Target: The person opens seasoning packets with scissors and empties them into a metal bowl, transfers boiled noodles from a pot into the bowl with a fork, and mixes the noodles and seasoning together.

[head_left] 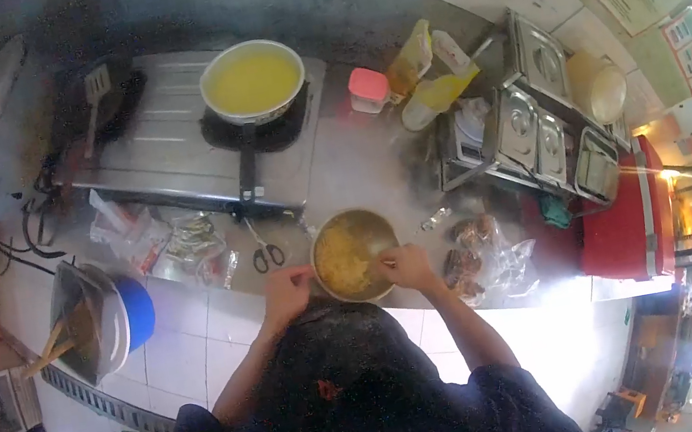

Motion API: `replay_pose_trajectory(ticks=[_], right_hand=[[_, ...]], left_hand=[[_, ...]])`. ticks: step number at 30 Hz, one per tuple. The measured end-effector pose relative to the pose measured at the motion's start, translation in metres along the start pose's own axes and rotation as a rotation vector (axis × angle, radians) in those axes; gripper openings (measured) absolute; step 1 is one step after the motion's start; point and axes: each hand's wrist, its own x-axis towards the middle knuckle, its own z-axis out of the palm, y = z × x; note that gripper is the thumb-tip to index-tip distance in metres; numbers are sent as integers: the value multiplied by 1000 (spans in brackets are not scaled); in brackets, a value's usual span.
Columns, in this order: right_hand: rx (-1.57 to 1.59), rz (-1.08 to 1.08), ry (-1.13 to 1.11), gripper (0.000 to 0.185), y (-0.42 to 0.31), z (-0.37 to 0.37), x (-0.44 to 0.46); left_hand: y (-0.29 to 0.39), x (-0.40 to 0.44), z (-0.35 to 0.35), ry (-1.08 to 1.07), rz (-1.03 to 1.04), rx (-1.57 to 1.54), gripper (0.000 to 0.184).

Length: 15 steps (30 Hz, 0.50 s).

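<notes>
A round metal bowl (378, 227) stands near the counter's front edge, close to my body. Inside it lies yellowish, shredded-looking food (343, 261). My left hand (288, 294) is closed at the bowl's left rim, fingertips pressed to it. On the opposite side, my right hand (408, 267) grips the rim, with its fingers reaching just inside. Scissors (267, 256) with dark handles lie left of the bowl. Behind them a pan (252, 82) of yellow liquid sits on the stove, its long handle (248, 173) pointing toward me.
Plastic bags (194, 245) lie left of the scissors. Bagged brown food (473, 254) rests right of the bowl. Farther back are a pink-lidded tub (367, 87) and lidded steel food pans (518, 123). A bucket (113, 322) holding wooden-handled utensils stands at the left.
</notes>
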Motion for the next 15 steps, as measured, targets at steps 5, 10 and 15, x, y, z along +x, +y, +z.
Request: replay_pose_trajectory(ticks=[5,10,15], right_hand=[[346,147,-4,36,12,-7,-21],[454,307,40,23,-36,-93,-47],[322,265,100,30,-50,-101,-49]], left_hand=[[-9,-3,-6,49,-145,-178,18],[-38,-21,-24,124,-208,-152,21],[-51,-29,-37,85,-308,-198,22]])
